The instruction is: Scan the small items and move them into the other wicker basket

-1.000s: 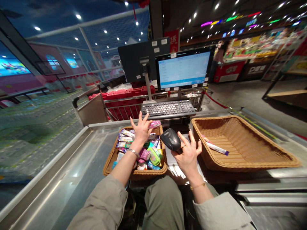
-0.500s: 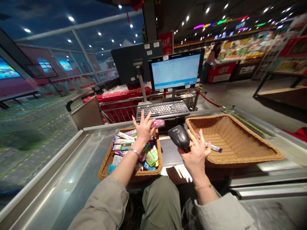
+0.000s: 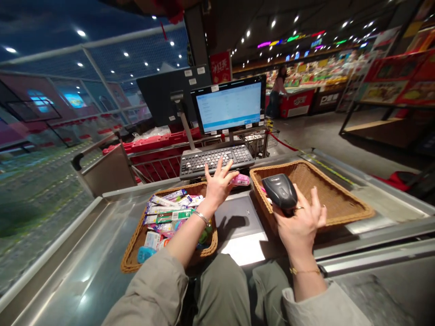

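Head view: the left hand (image 3: pixel 219 184) was open beside a pink packet (image 3: pixel 240 179); the right hand (image 3: pixel 299 222) clenched a black barcode scanner (image 3: pixel 280 191). Packets (image 3: pixel 166 210) filled the left wicker basket (image 3: pixel 134 253); the right wicker basket (image 3: pixel 353 210) held few.

The left forearm (image 3: pixel 185 242) hides part of the wicker basket (image 3: pixel 131 260) and its packets (image 3: pixel 166 215); their labels and the screen (image 3: pixel 227 107) text are too small to read.

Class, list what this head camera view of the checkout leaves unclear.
- Handheld barcode scanner: grip hidden by the right hand.
- Packets in the wicker basket: lower ones hidden by the upper layer and the left forearm.
- Checkout monitor: text too small.
- Pink packet: label blurred.
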### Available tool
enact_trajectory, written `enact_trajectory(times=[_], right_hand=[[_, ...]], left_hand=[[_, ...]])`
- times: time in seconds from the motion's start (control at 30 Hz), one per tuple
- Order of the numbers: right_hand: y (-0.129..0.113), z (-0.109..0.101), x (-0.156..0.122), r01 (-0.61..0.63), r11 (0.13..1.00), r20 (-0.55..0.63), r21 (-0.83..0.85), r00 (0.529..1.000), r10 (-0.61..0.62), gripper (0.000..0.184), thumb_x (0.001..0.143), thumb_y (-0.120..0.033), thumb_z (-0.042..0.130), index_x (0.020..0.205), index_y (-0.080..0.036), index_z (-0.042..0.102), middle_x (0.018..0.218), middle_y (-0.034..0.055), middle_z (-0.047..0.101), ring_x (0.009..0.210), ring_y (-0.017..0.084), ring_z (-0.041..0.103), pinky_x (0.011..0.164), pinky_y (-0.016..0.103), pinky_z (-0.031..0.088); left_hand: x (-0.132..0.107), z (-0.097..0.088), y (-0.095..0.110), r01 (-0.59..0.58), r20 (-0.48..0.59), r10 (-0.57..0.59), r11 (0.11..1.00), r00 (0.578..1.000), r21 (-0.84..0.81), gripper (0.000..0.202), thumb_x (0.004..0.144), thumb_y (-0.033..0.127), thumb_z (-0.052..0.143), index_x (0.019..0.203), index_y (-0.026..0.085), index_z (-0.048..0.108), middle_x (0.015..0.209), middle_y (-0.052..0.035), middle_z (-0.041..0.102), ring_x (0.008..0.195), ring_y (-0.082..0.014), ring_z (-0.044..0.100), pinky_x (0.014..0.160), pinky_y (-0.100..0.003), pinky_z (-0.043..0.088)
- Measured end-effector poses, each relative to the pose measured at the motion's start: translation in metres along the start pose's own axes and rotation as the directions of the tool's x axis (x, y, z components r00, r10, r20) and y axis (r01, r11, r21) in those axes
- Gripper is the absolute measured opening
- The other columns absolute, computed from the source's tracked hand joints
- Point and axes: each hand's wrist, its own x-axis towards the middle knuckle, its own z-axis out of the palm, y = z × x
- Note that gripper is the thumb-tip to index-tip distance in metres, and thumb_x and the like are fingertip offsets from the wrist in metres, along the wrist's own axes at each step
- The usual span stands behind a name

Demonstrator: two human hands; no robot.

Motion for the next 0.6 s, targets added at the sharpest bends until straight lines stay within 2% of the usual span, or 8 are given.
enact_trajectory(times=[0.23, 0.33, 0.43, 0.5, 0.6], right_hand=[[0.021, -0.005, 0.006, -0.089, 0.996, -0.115, -0.017, 0.990, 0.086, 0.054, 0.086, -0.047, 0.070, 0.132, -0.019, 0.064, 0.132, 0.0179, 0.069, 0.147, 0.040, 0.042, 0.120, 0.068, 0.019], [0.027, -0.006, 0.007, -0.123, 0.992, -0.166, -0.027, 0.979, 0.117, 0.057, 0.084, -0.047, 0.073, 0.133, -0.018, 0.065, 0.130, 0.0191, 0.069, 0.145, 0.041, 0.045, 0.121, 0.067, 0.020], [0.030, -0.007, 0.008, -0.138, 0.990, -0.188, -0.042, 0.974, 0.127, 0.056, 0.084, -0.047, 0.073, 0.130, -0.017, 0.066, 0.129, 0.0192, 0.069, 0.144, 0.040, 0.046, 0.120, 0.067, 0.021], [0.030, -0.007, 0.008, -0.141, 0.989, -0.192, -0.049, 0.973, 0.129, 0.056, 0.083, -0.049, 0.073, 0.128, -0.016, 0.067, 0.132, 0.0200, 0.068, 0.143, 0.040, 0.047, 0.120, 0.067, 0.023], [0.030, -0.008, 0.008, -0.151, 0.987, -0.184, -0.050, 0.973, 0.139, 0.057, 0.084, -0.052, 0.071, 0.128, -0.016, 0.067, 0.133, 0.0210, 0.067, 0.143, 0.040, 0.047, 0.119, 0.067, 0.023]], left_hand=[[0.027, 0.022, 0.035, -0.132, -0.007, 0.132, 0.991, 0.991, -0.032, 0.037, 0.098, 0.030, 0.061, 0.135, 0.038, 0.064, 0.161, -0.0031, 0.047, 0.159, -0.0303, 0.020, 0.123, -0.073, -0.007], [0.036, 0.033, 0.055, -0.183, 0.004, 0.184, 0.982, 0.983, -0.047, 0.046, 0.101, 0.029, 0.055, 0.146, 0.040, 0.054, 0.162, -0.0014, 0.044, 0.159, -0.0287, 0.017, 0.123, -0.072, -0.006], [0.041, 0.042, 0.071, -0.205, 0.028, 0.206, 0.978, 0.978, -0.049, 0.054, 0.103, 0.027, 0.050, 0.155, 0.038, 0.043, 0.164, -0.0031, 0.041, 0.160, -0.0281, 0.016, 0.124, -0.072, -0.004], [0.041, 0.044, 0.074, -0.203, 0.040, 0.205, 0.978, 0.978, -0.043, 0.054, 0.103, 0.027, 0.049, 0.156, 0.035, 0.042, 0.165, -0.0045, 0.039, 0.160, -0.0278, 0.017, 0.124, -0.072, -0.002], [0.036, 0.042, 0.065, -0.172, 0.053, 0.173, 0.985, 0.984, -0.024, 0.051, 0.103, 0.027, 0.049, 0.153, 0.034, 0.046, 0.165, -0.0054, 0.039, 0.160, -0.0281, 0.019, 0.124, -0.073, 0.000]])
